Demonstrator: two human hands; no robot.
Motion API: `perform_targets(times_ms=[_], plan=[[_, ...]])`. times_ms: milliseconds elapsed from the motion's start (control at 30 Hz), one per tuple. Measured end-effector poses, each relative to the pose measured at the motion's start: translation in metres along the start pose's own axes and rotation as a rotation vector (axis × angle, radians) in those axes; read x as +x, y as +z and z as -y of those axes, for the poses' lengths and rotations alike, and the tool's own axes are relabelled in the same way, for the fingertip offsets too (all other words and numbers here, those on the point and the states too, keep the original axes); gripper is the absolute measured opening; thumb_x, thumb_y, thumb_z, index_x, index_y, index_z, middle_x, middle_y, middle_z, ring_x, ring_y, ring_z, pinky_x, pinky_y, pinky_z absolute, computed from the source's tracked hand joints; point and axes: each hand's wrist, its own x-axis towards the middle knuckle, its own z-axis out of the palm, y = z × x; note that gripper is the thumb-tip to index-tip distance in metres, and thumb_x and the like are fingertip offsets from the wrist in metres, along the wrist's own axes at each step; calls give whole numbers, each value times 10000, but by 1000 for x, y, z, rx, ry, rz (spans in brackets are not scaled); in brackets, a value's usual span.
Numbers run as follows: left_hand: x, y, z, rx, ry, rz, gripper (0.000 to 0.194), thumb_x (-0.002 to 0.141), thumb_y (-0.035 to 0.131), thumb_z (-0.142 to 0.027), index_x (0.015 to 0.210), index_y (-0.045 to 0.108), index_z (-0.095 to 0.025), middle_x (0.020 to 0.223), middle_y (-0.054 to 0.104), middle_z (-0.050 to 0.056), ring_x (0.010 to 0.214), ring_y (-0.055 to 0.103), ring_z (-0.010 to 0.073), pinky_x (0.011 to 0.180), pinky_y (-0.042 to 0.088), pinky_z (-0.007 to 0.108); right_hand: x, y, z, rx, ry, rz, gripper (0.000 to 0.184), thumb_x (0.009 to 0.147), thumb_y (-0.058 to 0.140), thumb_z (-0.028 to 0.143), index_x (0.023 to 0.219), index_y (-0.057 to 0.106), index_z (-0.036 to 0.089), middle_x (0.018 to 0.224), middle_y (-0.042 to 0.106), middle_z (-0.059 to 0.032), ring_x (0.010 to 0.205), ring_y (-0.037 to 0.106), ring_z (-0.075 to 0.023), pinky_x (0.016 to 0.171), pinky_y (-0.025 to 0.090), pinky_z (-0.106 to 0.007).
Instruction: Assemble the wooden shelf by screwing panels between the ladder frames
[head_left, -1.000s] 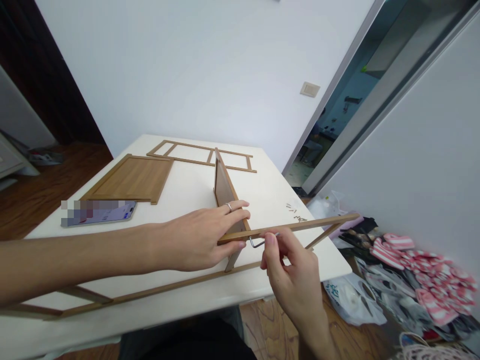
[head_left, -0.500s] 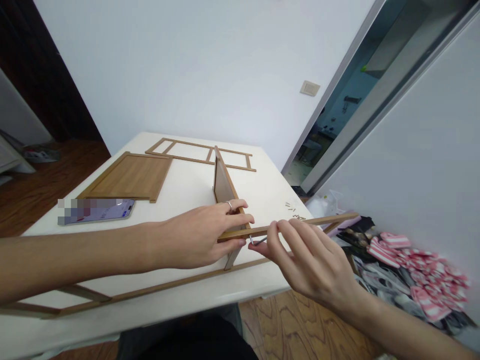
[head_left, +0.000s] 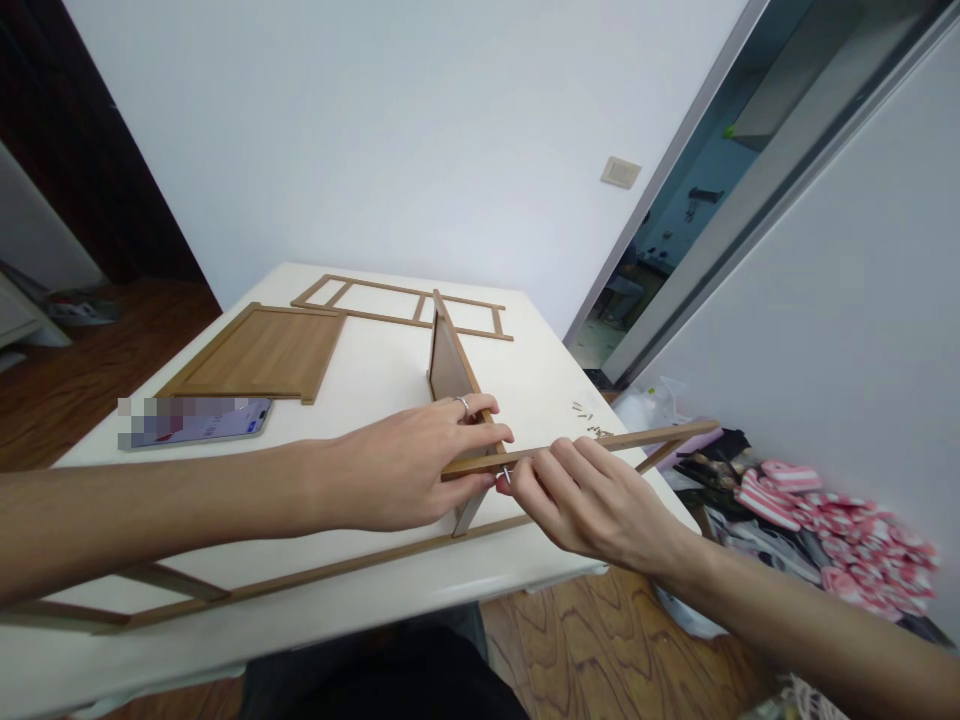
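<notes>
My left hand is closed around the end of a wooden ladder-like frame, where its rail meets the edge of an upright wooden panel. The fingers lie above and the thumb below. My right hand grips a thin metal hex key against the near side of that rail, close to the left fingertips. Only the key's short end shows; the fingers hide the rest. Beneath the panel, another wooden frame rail runs along the table's near edge.
On the white table lie a flat wooden panel, a smartphone, another ladder-like frame at the back, and several small fasteners at the right. Striped pink-and-white cloth is piled right of the table.
My right hand has shifted slightly left, its fingers now folded over the hex key, whose long arm was visible before. My left hand keeps its hold on the joint.
</notes>
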Motion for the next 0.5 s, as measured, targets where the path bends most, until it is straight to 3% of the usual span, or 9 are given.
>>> perform_targets(times_ms=[267,500], plan=[[3,1,5,36,-29,-19,256,1042,522,-360,1249,609,-236,1448,547,118,1253,625,270,1017,536,406,-4,15,8,80,145,-6,198,1027,593,266,887,628,131,672,504,-11,635,409,-190,616,263,-355],[0,2,3,39,-64,-14,350,948,627,-351,1266,546,-231,1413,518,119,1208,623,276,994,550,422,-2,6,9,149,152,29,163,1008,505,106,919,641,129,714,549,-35,660,450,-202,635,295,-357]])
